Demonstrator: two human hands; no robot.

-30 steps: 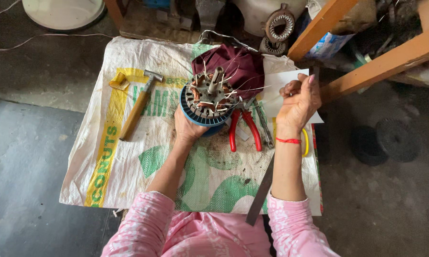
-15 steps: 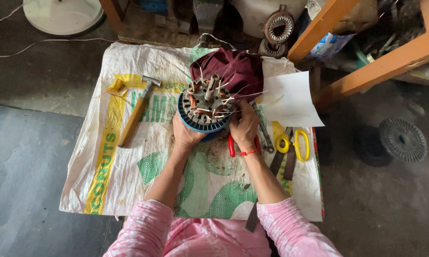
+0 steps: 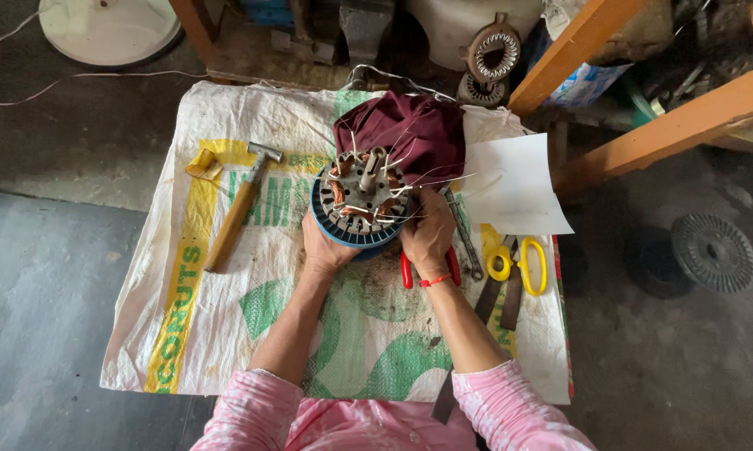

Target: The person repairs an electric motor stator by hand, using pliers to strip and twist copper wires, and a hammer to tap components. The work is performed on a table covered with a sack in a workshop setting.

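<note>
The person wears a pink top with a faint white mottled pattern; its sleeves are pushed up to about the elbows, leaving both forearms bare. A thin red thread band circles the wrist just below the right hand (image 3: 427, 238). The left hand (image 3: 326, 248) wears nothing.

We are in a small repair workshop. We work on a woven sack (image 3: 226, 334) spread as a bench cover over a bare concrete floor (image 3: 50, 276). Around us lie a hammer (image 3: 236, 213), yellow-handled scissors (image 3: 517, 260), a spanner (image 3: 464, 238) and red-handled pliers (image 3: 407, 271). Motor stator cores (image 3: 493, 52) sit beyond, beside orange wooden beams (image 3: 643, 138) and a round metal disc (image 3: 714, 250).
</note>
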